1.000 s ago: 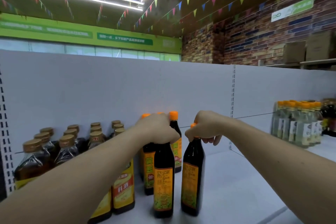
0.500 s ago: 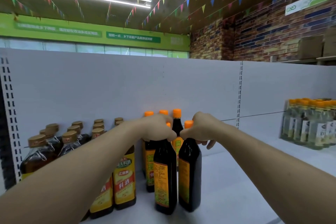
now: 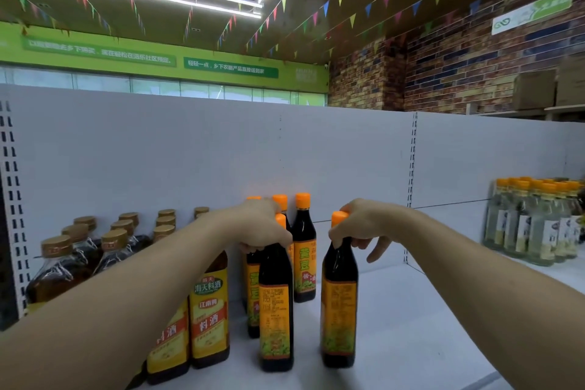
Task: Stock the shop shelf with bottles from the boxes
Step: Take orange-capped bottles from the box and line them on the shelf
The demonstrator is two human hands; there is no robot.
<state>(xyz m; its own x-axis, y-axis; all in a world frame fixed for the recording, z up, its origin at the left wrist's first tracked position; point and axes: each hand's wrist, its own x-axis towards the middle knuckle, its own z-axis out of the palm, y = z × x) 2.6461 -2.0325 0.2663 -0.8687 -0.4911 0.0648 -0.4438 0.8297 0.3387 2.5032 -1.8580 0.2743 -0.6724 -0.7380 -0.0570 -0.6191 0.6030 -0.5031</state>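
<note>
Two dark soy-sauce bottles with orange caps and orange labels stand on the white shelf (image 3: 411, 320). My left hand (image 3: 262, 228) grips the neck of the left bottle (image 3: 276, 320). My right hand (image 3: 357, 228) pinches the neck of the right bottle (image 3: 338, 310) just under its cap, with the outer fingers spread loose. Behind them stand more bottles of the same kind (image 3: 304, 263), partly hidden by my left hand. No boxes are in view.
Cooking-wine bottles with yellow labels (image 3: 209, 317) and gold-capped bottles (image 3: 79, 250) fill the shelf's left side. Several clear bottles with orange caps (image 3: 538, 225) stand far right. A white back panel (image 3: 221, 152) rises behind. Bare shelf lies between the dark and the clear bottles.
The right bottle has moved right, opening a gap between the two held bottles. Both hands have kept their hold on the necks. The view has shifted slightly.
</note>
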